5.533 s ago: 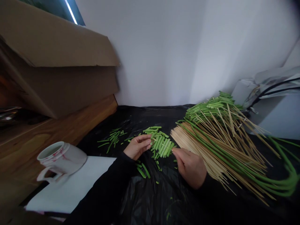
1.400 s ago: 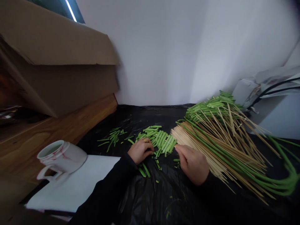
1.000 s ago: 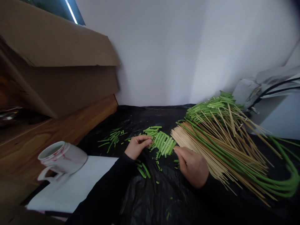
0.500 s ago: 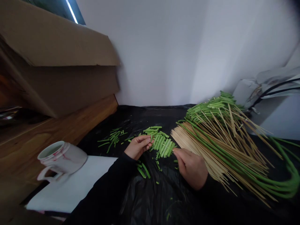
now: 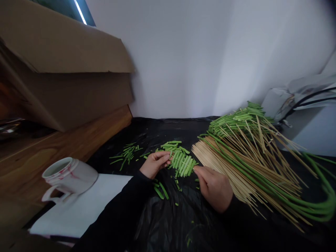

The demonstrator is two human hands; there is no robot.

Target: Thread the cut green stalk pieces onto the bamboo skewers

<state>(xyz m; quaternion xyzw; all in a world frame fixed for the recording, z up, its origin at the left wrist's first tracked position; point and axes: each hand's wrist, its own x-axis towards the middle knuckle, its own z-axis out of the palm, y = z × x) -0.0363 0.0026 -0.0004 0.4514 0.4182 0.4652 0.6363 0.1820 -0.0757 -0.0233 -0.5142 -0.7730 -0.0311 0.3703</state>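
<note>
Between my hands, several short green stem pieces (image 5: 184, 163) sit side by side, threaded on a thin stick. My right hand (image 5: 214, 187) pinches the stick's right end. My left hand (image 5: 155, 164) is closed at the left end of the row, its thumb and finger pressed on a green piece. Loose cut pieces (image 5: 173, 144) lie just behind the row, and a few more (image 5: 160, 190) lie in front of my left hand. Another scatter of cut pieces (image 5: 128, 154) is farther left on the black plastic sheet (image 5: 162, 129).
Right of my hands lie bare wooden sticks (image 5: 225, 168), long green stems (image 5: 262, 185) and a pile of filled skewers (image 5: 240, 120). A mug (image 5: 70, 176) stands on a white sheet (image 5: 78, 217) at left, near a cardboard box (image 5: 86, 70). A white wall rises behind.
</note>
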